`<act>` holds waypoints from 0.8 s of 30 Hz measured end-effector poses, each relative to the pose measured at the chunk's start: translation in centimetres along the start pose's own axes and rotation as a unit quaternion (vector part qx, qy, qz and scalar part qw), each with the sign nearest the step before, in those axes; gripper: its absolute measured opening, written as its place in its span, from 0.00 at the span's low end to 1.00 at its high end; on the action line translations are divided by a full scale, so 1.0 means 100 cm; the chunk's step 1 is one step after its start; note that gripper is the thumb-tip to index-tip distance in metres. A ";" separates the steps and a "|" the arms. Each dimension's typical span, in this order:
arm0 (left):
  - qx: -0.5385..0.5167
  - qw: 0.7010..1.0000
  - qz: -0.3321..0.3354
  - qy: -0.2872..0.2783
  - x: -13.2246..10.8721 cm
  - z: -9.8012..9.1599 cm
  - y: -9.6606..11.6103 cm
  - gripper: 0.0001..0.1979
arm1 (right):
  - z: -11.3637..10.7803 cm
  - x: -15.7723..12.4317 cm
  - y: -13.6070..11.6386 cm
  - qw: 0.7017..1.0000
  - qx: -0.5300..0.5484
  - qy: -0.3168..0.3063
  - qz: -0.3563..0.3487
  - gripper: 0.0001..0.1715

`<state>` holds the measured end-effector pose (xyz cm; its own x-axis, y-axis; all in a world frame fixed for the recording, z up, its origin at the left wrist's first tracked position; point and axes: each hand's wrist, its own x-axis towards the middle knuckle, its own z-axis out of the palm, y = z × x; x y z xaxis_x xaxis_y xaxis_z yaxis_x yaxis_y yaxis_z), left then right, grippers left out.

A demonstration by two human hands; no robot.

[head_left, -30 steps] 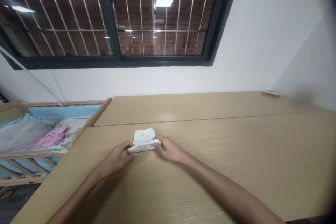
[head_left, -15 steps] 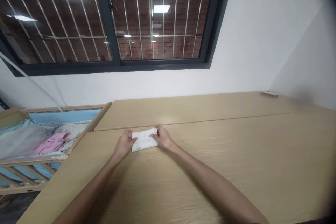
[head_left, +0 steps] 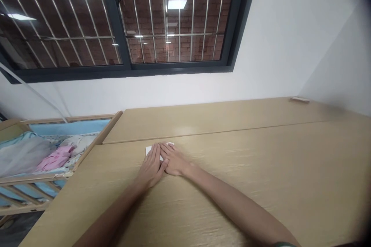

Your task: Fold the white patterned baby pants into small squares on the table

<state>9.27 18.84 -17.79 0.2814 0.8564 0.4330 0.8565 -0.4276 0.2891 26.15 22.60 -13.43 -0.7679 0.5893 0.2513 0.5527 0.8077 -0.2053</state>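
A small folded white cloth lies on the wooden table, mostly covered by my two hands. My left hand rests flat on its left part with the fingers stretched out. Over the right part lies my right hand, also flat, its fingers pointing up and left. The hands meet at the fingertips and thumbs. Only the cloth's upper left corner, a sliver at the top right and a bit between the hands show; its print is hidden.
At the left stands a wooden crib with blue lining, a pink cloth and white bedding. A seam runs across the table behind my hands. A small flat object lies at the far right edge. Behind are a white wall and a barred window.
Both hands have let go of the cloth's side edges and moved inward onto its top, flattened out. The cloth stays in about the same place.
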 end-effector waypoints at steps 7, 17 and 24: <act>0.104 0.994 -0.017 -0.035 -0.015 0.003 -0.030 0.39 | -0.007 -0.018 0.019 0.998 0.028 -0.040 0.043 0.44; 0.135 0.987 0.089 -0.008 -0.015 -0.024 -0.025 0.31 | -0.029 -0.026 0.027 0.998 0.040 -0.042 0.017 0.50; -0.009 1.000 0.012 0.018 -0.005 -0.023 -0.033 0.25 | -0.018 -0.009 0.044 0.994 0.105 -0.014 0.034 0.37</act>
<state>5.33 19.20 -16.99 0.2861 0.8353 0.4696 0.8415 -0.4534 0.2939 29.87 25.68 -12.88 -0.7414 0.6395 0.2034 0.5265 0.7423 -0.4146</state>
